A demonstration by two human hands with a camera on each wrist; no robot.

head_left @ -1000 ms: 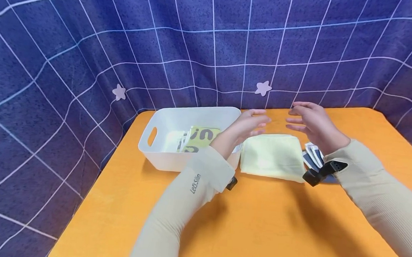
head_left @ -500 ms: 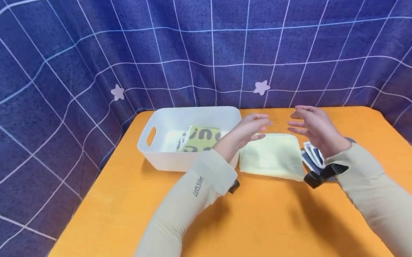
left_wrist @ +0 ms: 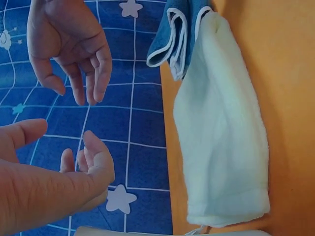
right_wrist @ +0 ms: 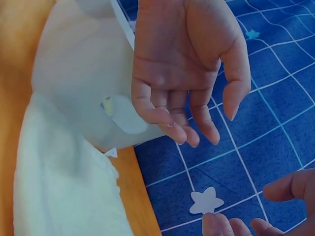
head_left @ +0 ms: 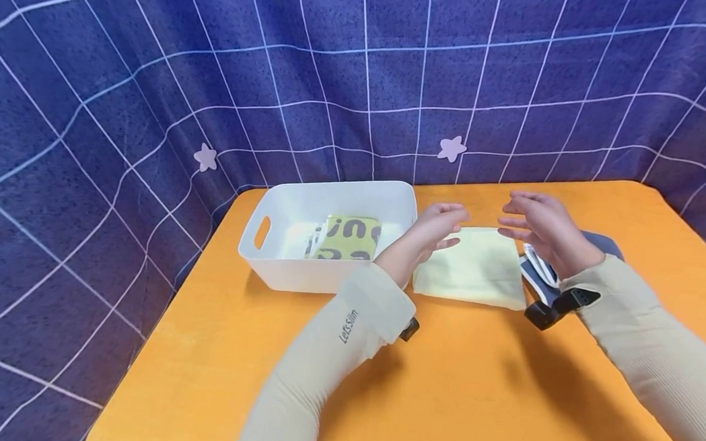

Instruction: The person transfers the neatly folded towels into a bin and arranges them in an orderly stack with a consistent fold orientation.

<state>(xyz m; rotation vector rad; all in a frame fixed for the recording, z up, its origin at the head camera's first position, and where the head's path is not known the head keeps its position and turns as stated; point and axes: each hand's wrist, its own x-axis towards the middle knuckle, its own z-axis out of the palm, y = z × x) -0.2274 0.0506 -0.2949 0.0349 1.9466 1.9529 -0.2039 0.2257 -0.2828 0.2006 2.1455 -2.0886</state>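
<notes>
My left hand [head_left: 430, 233] hovers by the right end of the white plastic bin [head_left: 301, 276], fingers loosely bent. Across from it, my right hand [head_left: 548, 229] hangs over the right part of the folded pale yellow towel [head_left: 471, 271], palm turned toward the left hand. Neither hand holds anything. In the left wrist view a gap separates the fingertips of the left hand [left_wrist: 59, 184] from those of the right hand [left_wrist: 74, 44]. A folded dark blue cloth with white edging [head_left: 540, 282] lies partly hidden behind the right hand and wrist.
Inside the bin lies a folded yellow-green cloth with grey shapes [head_left: 352, 237], beside other folded cloth edges. An orange tabletop [head_left: 440, 388] supports everything. A blue curtain with a white grid and stars [head_left: 337, 78] hangs behind the table and at its left.
Both hands have sunk slightly toward me, and the right has shifted a little to the right. More of the blue cloth shows behind the right wrist. The bin and towel have stayed in place.
</notes>
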